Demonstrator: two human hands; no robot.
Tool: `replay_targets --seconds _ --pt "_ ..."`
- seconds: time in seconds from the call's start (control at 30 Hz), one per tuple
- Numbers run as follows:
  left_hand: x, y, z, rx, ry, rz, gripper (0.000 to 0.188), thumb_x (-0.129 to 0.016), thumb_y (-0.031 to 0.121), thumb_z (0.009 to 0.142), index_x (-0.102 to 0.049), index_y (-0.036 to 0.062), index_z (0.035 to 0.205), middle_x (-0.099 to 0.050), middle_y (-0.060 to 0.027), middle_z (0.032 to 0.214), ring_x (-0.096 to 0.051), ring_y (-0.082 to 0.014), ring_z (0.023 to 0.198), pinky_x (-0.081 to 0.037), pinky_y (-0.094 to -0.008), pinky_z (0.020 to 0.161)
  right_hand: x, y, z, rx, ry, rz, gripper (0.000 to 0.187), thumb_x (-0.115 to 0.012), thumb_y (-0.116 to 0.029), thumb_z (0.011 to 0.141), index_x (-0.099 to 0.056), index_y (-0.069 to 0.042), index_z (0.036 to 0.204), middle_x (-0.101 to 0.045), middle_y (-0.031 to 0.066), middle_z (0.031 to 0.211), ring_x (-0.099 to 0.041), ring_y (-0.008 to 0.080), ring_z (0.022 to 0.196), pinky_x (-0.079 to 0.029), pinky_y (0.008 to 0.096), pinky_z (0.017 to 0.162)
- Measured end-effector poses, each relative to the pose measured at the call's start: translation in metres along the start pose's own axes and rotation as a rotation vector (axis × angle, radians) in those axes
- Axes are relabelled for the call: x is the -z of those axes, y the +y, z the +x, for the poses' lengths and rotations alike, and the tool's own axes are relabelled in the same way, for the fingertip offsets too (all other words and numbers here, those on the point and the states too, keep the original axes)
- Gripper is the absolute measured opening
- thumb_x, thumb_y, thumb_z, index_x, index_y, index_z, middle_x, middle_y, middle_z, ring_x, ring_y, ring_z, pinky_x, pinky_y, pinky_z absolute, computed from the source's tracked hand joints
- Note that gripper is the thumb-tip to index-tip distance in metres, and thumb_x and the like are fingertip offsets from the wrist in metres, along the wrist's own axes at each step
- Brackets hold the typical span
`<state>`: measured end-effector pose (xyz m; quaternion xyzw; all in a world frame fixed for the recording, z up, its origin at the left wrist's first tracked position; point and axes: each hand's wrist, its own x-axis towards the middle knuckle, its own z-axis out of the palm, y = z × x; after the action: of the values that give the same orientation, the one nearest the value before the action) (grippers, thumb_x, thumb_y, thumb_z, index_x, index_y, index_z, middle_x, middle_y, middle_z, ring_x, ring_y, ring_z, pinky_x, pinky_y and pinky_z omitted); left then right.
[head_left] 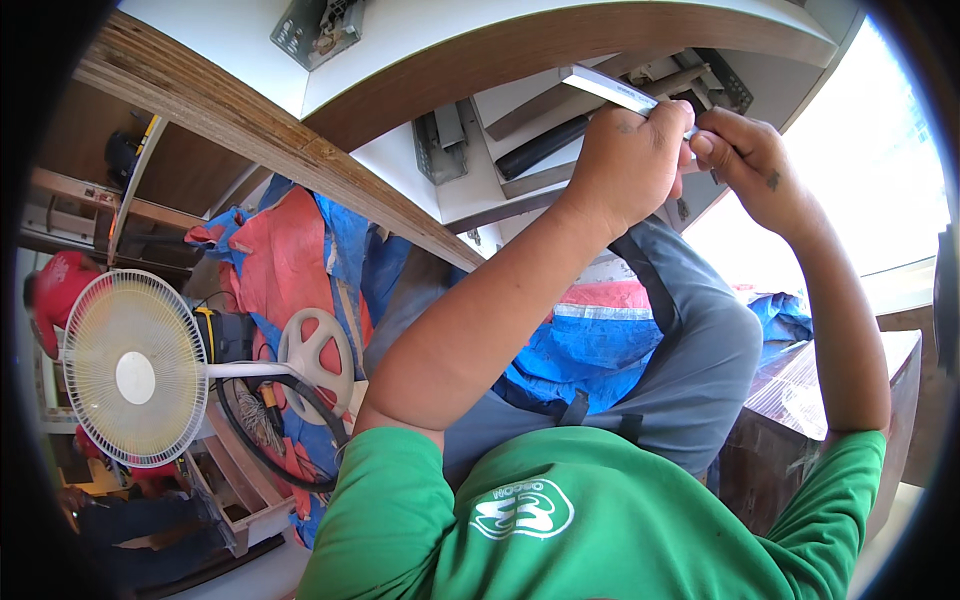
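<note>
Both hands are raised together in front of an open white cabinet (390,160). My left hand (635,160) is closed around a flat silver metal bar (612,90) with a slanted end, which sticks out to the left past the thumb. Close beside it, my right hand (745,165) has thumb and fingers pinched at the bar's other end, mostly hidden by the fingers. Behind the left hand, a black rod-like handle (542,147) lies in the cabinet next to wooden strips (545,108).
Metal bracket mechanisms (440,140) are fixed inside the cabinet, below a curved wooden edge (480,60). A white standing fan (135,368) is at left, near a person in red (62,290). Blue and red tarpaulin (590,350) lies below; a plastic-wrapped box (780,430) stands at right.
</note>
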<state>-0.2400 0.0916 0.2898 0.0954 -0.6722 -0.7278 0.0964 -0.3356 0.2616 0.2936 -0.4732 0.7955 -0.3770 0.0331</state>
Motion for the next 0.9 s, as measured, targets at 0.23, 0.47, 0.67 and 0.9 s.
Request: replay_targets --seconds 0.23,0.47,0.67,0.9 --pt "-0.012 0.003 0.010 -0.050 -0.043 0.006 0.044 -0.062 0.038 0.094 -0.066 0.0013 0.071 -0.059 -0.0069 0.057 -0.056 -0.0136 0.050 -0.044 -0.0272 0.050 0.010 0.009 0.002 0.057 0.014 -0.011 0.047 -0.061 -0.046 0.103 -0.069 -0.001 0.092 -0.063 0.0100 0.072 -0.061 0.0208 0.065 -0.047 0.0348 0.061" --pt "-0.023 0.003 0.008 -0.126 -0.004 0.024 0.049 -0.061 0.041 0.098 -0.065 0.0009 0.071 -0.059 -0.0061 0.058 -0.055 -0.0133 0.048 -0.043 -0.0268 0.049 0.011 0.022 0.004 0.102 0.080 0.057 0.049 -0.063 -0.048 0.101 -0.069 -0.001 0.086 -0.059 0.0088 0.065 -0.055 0.0187 0.058 -0.042 0.0356 0.056" --pt "-0.024 0.002 0.007 -0.160 0.065 0.017 0.050 -0.061 0.043 0.098 -0.064 0.0009 0.071 -0.058 -0.0049 0.059 -0.055 -0.0126 0.047 -0.043 -0.0263 0.046 0.012 0.016 0.004 0.026 0.052 0.001 0.050 -0.063 -0.046 0.101 -0.068 -0.001 0.082 -0.056 0.0092 0.063 -0.053 0.0189 0.057 -0.041 0.0365 0.055" --pt "-0.020 0.009 0.008 -0.102 0.116 0.051 0.049 -0.060 0.043 0.098 -0.061 0.0046 0.067 -0.057 -0.0037 0.056 -0.054 -0.0124 0.044 -0.041 -0.0250 0.043 0.021 0.011 0.004 -0.032 0.079 -0.070 0.054 -0.063 -0.048 0.101 -0.065 0.000 0.078 -0.052 0.0086 0.059 -0.049 0.0194 0.054 -0.039 0.0375 0.053"
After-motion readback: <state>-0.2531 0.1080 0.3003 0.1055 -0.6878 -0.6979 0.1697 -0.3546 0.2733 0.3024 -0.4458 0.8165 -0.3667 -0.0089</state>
